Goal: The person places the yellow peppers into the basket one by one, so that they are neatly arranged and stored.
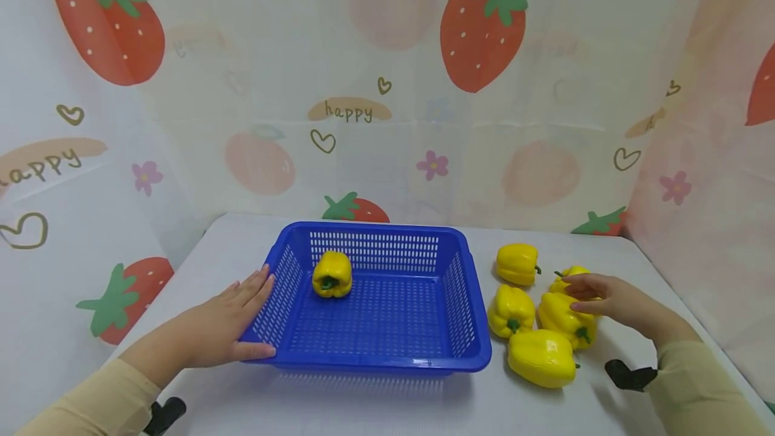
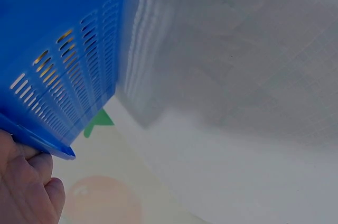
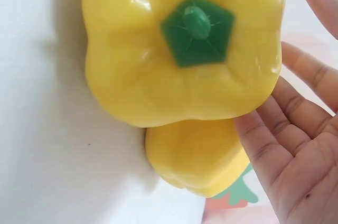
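Note:
My left hand (image 1: 220, 328) rests on the left rim of a blue plastic basket (image 1: 375, 360), fingers straight and thumb spread along the near corner. A yellow bell pepper (image 1: 339, 266) with a green stem lies inside, towards the back left. Over the group of peppers on the right, my right hand (image 1: 623, 303) reaches in with fingers spread and relaxed. Its fingertips overlap a large yellow bell pepper (image 1: 558, 315) and a partly hidden pepper (image 1: 572, 270) behind it. In the right wrist view the fingers lie beside a pepper (image 3: 127, 76), not curled round it.
Three more yellow peppers lie near the basket's right side: a back one (image 1: 517, 264), a middle one (image 1: 510, 311) and a front one (image 1: 541, 358). They stand on a white table (image 1: 339, 409). A strawberry-print curtain (image 1: 387, 86) encloses the back and sides.

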Available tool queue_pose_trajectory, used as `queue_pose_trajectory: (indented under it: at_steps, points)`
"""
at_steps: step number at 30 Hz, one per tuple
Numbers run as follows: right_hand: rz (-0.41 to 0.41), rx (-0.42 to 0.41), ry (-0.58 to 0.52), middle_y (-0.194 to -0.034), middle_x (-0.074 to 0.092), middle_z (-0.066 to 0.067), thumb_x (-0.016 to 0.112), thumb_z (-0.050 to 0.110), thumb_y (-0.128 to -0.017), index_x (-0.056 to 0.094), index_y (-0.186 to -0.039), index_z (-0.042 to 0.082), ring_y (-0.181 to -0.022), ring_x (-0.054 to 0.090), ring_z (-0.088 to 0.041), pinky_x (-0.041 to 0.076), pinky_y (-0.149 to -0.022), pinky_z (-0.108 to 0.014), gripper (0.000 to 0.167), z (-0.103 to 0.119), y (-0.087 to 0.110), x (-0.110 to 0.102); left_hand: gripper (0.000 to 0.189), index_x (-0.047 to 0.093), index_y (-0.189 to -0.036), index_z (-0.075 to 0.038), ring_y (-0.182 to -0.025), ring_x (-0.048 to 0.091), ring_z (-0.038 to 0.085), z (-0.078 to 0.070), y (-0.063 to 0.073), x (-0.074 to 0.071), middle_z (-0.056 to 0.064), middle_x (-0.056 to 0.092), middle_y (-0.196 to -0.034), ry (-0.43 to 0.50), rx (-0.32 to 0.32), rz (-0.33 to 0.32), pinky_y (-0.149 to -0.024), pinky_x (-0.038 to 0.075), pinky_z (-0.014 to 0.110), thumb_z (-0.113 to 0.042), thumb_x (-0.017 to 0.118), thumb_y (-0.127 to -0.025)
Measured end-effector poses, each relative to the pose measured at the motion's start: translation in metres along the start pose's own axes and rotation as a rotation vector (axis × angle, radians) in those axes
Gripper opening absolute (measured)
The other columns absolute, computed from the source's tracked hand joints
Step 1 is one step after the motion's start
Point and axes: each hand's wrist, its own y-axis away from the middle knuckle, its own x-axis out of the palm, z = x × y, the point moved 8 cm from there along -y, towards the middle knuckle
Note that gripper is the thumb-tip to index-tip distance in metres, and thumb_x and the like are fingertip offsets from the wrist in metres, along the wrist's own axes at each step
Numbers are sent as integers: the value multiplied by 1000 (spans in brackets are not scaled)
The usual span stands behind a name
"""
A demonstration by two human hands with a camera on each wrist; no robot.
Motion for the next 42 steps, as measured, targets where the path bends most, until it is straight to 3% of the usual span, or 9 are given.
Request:
queue_pose_trajectory:
  at_steps: [8,13,21,27,33,37,42]
  points:
    - [-3,29,46,-128,49,-23,65,39,-83,47,-131,1,-113,48,-36,40,-90,-55,64,-4,6,3,110,13,-146,-2,-138,11,34,0,0,0,16,4,-153,-1,-2,0,-108,17,52,-79,39,-72]
    - [8,58,57,-126,49,-22,68,39,-81,50,-129,1,-106,50,-30,44,-88,-52,64,-9,12,8,109,13,-146,-2,-138,11,34,0,0,-1,16,4,-153,5,-3,2,-108,17,53,-78,42,-73]
    - [59,35,12,-119,51,-17,69,33,-80,42,-135,5,-96,50,-25,47,-79,-42,67,-10,15,13,108,13,-146,-2,-138,11,34,0,-1,0,17,5,-152,-1,-1,1,-107,18,53,-76,43,-74]
    - [101,79,27,-111,50,-12,70,33,-79,37,-139,11,-91,46,-25,42,-75,-39,72,-13,13,19,108,12,-146,-2,-138,11,34,1,-1,0,17,4,-153,-3,0,1,-107,18,54,-76,43,-74]
    - [146,108,-26,-122,44,-16,68,32,-81,34,-140,11,-97,42,-28,40,-77,-41,72,-19,10,26,107,12,-146,-3,-138,11,34,3,-1,2,16,3,-153,-3,-9,2,-107,18,53,-75,44,-74]
    - [176,112,-61,-132,37,-25,66,31,-83,34,-140,10,-107,40,-35,41,-82,-53,70,-22,11,29,107,11,-146,-4,-139,10,33,4,-3,4,15,2,-153,-5,-16,6,-107,18,53,-75,45,-74]
    - [198,106,-87,-140,26,-27,64,32,-83,33,-140,9,-118,33,-40,30,-89,-66,68,-24,11,31,107,11,-146,-4,-139,10,32,6,-3,4,14,2,-153,-10,-15,5,-107,18,53,-75,46,-74]
